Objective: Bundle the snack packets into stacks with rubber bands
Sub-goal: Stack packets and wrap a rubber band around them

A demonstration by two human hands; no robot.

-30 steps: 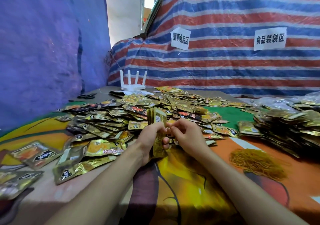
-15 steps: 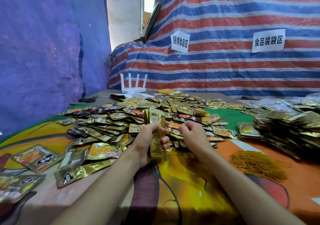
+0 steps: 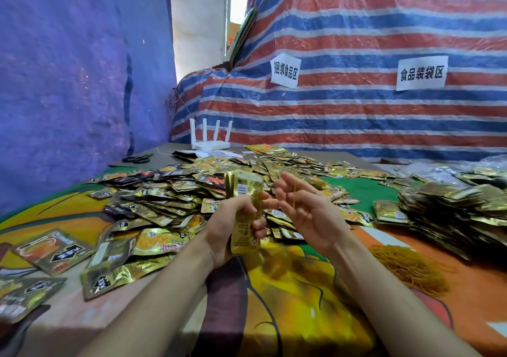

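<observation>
My left hand [image 3: 227, 227] grips an upright stack of gold snack packets [image 3: 244, 208] above the table's middle. Just to its right, a little apart from the stack, my right hand [image 3: 310, 214] is raised with the palm towards me and the fingers spread. A thin yellow rubber band [image 3: 294, 196] is stretched over those fingers. A wide heap of loose gold packets [image 3: 175, 192] lies behind and to the left of both hands. A pile of yellow rubber bands [image 3: 408, 269] rests on the cloth at the right.
Stacked packets [image 3: 452, 214] are heaped at the right edge. A white router [image 3: 210, 142] and black scissors [image 3: 137, 159] sit at the table's far side. A few loose packets [image 3: 52, 249] lie at the near left. Striped tarp [image 3: 356, 109] and blue tarp [image 3: 68, 82] wall the table.
My right hand has left the stack, moved up and right, and spread its fingers with the rubber band on them. My left hand still holds the stack upright, slightly higher.
</observation>
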